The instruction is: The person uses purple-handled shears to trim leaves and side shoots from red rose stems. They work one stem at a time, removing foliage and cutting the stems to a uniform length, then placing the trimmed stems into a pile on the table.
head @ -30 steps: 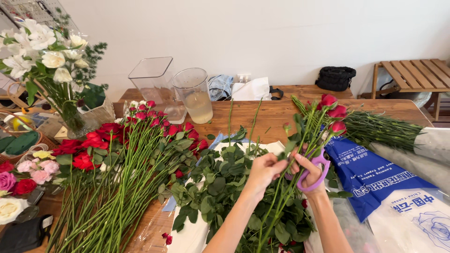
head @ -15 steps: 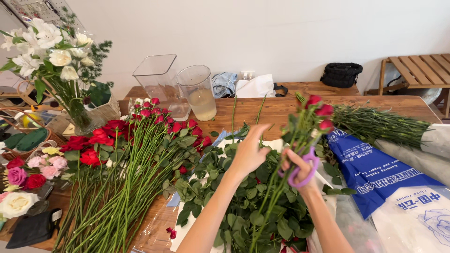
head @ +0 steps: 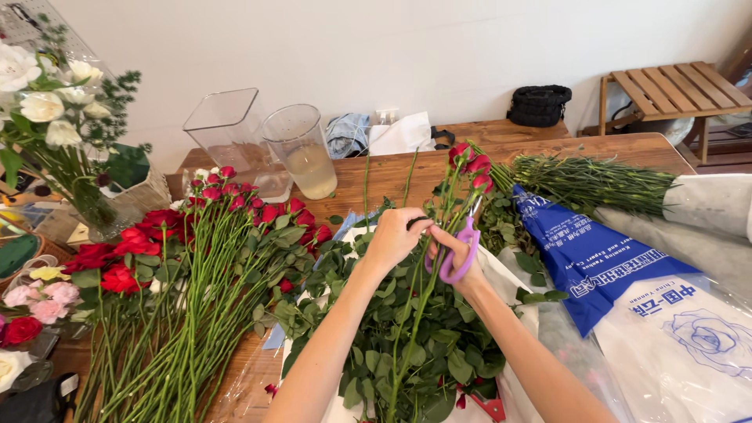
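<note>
- Fingers (head: 403,222) of your left hand (head: 394,237) are curled and pinched shut on a thin green rose stem (head: 427,274), just beside the scissor blades.
- Your right hand (head: 458,254) has its fingers closed through the loops of the purple-handled scissors (head: 460,252); blades point up toward the blooms. How far the blades are parted cannot be told.
- That stem rises to a small cluster of red rose heads (head: 470,163) above both hands and runs down into the loose pile of green rose foliage (head: 407,345) lying on white wrapping paper.
- Left of your arms: a large spread of long-stemmed red roses (head: 188,258) lying flat on the brown wooden table (head: 392,176), heads toward the wall.
- Behind them: 2 clear containers, a square clear plastic vase (head: 227,133) and a round clear plastic jug (head: 301,153) holding cloudy liquid, standing just beside each other.
- Right: a blue-and-white printed flower sleeve (head: 603,266); beyond it, a wrapped bundle of green stems (head: 587,180).
- Far left: a bouquet of white roses (head: 47,102) upright in a vase.
</note>
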